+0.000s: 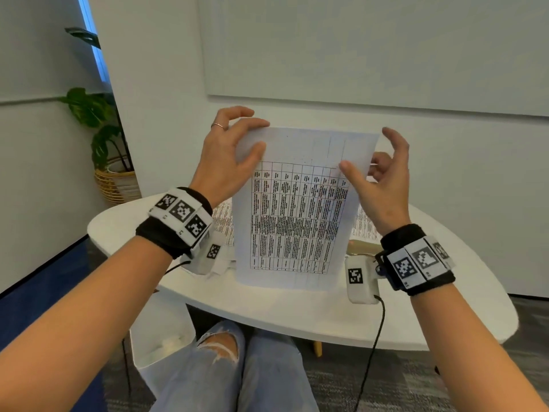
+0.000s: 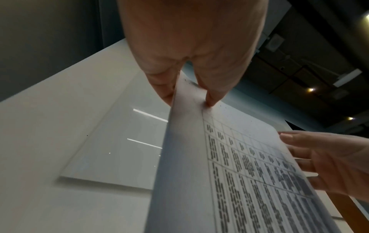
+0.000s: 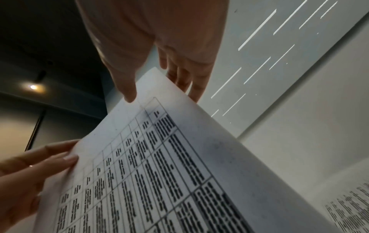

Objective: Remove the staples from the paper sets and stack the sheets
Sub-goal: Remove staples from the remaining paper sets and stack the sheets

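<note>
Above the white worktop [image 1: 267,310], held up in the air: one paper set [image 1: 297,209], printed with a table grid, long axis near upright, top edge tipped away toward the wall, printed face toward the person. Bottom edge hangs just over the worktop; contact cannot be told.

Left hand [image 1: 228,156] at the top left corner. Grip clamped on the paper set: thumb on the front face, fingers curled behind. Left wrist view confirms the pinch, thumb tip [image 2: 211,100] pressed on the sheet near the corner. A ring sits on one finger.

Right hand [image 1: 383,179] at the top right edge. Thumb lies on the front face, some fingers curled behind the sheet, the upper fingers lifted apart and clear of the paper. Right wrist view shows the thumb tip [image 3: 129,96] on the front near the corner and fingers behind; grip loosely closed on the paper set.

More printed sheets [image 1: 222,221] lie flat on the worktop behind the held set, showing on both sides of it.

Staple not made out in any view.

Potted plant [image 1: 98,126] in a woven basket stands on the floor at far left
</note>
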Action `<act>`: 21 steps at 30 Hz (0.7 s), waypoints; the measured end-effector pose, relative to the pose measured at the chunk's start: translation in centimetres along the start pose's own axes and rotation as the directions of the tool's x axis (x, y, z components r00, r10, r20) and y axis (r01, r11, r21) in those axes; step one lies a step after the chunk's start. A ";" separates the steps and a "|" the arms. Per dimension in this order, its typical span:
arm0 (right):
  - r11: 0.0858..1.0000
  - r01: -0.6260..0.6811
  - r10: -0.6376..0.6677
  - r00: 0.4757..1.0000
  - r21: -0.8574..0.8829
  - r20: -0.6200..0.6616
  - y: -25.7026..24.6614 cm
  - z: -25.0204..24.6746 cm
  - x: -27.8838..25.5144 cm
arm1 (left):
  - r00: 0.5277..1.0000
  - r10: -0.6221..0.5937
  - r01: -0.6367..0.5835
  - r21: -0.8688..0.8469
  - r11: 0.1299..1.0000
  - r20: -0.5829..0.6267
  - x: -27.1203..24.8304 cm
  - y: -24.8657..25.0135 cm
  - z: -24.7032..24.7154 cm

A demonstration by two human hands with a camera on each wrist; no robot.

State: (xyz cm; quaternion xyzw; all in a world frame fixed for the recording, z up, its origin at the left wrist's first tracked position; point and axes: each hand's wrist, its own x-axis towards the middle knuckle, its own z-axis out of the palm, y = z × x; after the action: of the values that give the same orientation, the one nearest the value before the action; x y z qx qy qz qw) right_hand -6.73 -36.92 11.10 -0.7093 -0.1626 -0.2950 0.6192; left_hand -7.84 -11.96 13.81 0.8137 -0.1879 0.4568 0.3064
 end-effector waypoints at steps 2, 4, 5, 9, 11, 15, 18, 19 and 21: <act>0.998 -0.068 0.066 0.996 0.019 0.068 0.2 0.0 -0.1 | 1.000 -0.003 0.002 -0.020 1.000 -0.020 0.2 -0.2 -0.1; 0.990 -0.139 0.140 0.982 -0.016 0.126 0.8 0.2 -0.5 | 0.997 -0.042 0.038 -0.074 0.997 -0.065 0.1 -0.2 -0.2; 0.987 -0.158 0.161 0.977 -0.034 0.138 1.2 0.3 -0.7 | 0.993 -0.063 0.052 -0.110 0.993 -0.100 -0.1 -0.1 -0.1; 0.978 -0.206 0.200 0.960 0.013 0.198 2.1 0.7 -1.3 | 0.924 -0.376 0.330 -0.367 0.870 -0.061 -2.0 0.4 0.7; 0.976 -0.216 0.204 0.953 0.032 0.222 2.3 0.9 -1.5 | 0.836 -0.546 0.525 -0.371 0.766 0.055 -2.9 -0.1 1.5; 0.979 -0.204 0.197 0.945 0.000 0.261 2.6 1.5 -2.1 | 0.831 -0.546 0.549 -0.312 0.775 0.108 -3.9 -0.4 2.5; 0.986 -0.163 0.155 0.967 0.021 0.204 2.4 1.8 -2.0 | 0.850 -0.523 0.508 -0.349 0.787 0.057 -3.3 0.4 2.6; 0.987 -0.156 0.148 0.972 0.033 0.182 2.3 1.8 -1.9 | 0.848 -0.528 0.505 -0.360 0.785 0.039 -3.2 0.4 2.6; 0.986 -0.165 0.158 0.972 0.032 0.174 2.7 1.9 -1.8 | 0.839 -0.544 0.516 -0.363 0.776 0.031 -3.4 0.3 2.9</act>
State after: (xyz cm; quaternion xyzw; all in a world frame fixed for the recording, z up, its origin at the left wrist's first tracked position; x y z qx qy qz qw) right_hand -6.14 -35.28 7.75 -0.7283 -0.1636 -0.1781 0.6412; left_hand -7.88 -14.03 9.83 0.7463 -0.0193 0.3403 0.5717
